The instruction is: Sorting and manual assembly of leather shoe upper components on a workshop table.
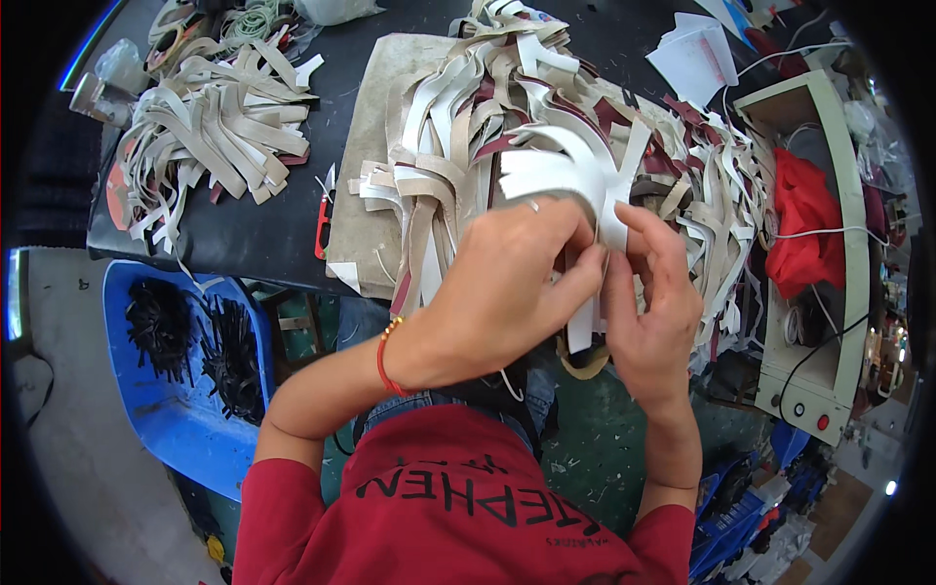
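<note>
Close in front of me, my left hand (526, 263) and my right hand (658, 297) meet over a bundle of white strips (556, 174). Thumbs and fingertips of both are pinched together on the strips, whose upper ends fan out to the left and upward. What exactly lies between the fingertips is partly hidden. Behind and below the hands spreads a large heap of beige, white and maroon strips (444, 117). It lies on a worn beige board (375, 102), some strips hanging over the table's near edge.
Another strip pile (210, 132) covers the black table's left part. Red-handled scissors (323, 219) lie beside the board. A blue plastic bin (146, 390) with bundles of black strips stands lower left. To the right, a cream metal frame (829, 127) holds red cloth (804, 224); white papers (694, 58) lie beyond.
</note>
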The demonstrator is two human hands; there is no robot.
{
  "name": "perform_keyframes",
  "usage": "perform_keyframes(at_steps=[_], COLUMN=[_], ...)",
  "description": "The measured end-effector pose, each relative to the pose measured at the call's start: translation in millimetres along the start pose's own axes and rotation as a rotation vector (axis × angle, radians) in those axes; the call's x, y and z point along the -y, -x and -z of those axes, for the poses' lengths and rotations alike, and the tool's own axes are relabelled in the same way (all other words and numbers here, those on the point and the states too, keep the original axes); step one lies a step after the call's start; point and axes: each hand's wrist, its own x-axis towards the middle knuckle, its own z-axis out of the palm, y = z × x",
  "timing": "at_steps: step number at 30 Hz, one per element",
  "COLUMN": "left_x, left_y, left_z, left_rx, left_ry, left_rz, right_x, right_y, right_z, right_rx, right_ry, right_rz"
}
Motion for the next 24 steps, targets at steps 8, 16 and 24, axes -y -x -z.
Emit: perform_keyframes(at_steps=[8, 16, 24], left_x=[-3.1, 3.8, -47.7], left_y=[-28.5, -33.6, -123.3], left_z=[19.8, 33.9, 129.1], left_rx=[0.136, -0.084, -0.121], left_ry=[0.145, -0.294, -0.890], left_rz=[0.087, -0.181, -0.404], right_x=[7.3, 6.0, -16.5], right_y=[-21.9, -58.0, -150.5], right_z=[17.0, 43.5, 145.3], right_rx=[0.074, -0.106, -0.385], right_ry=[-0.087, 0.516, 1.004], right_rz=[0.072, -0.029, 0.352])
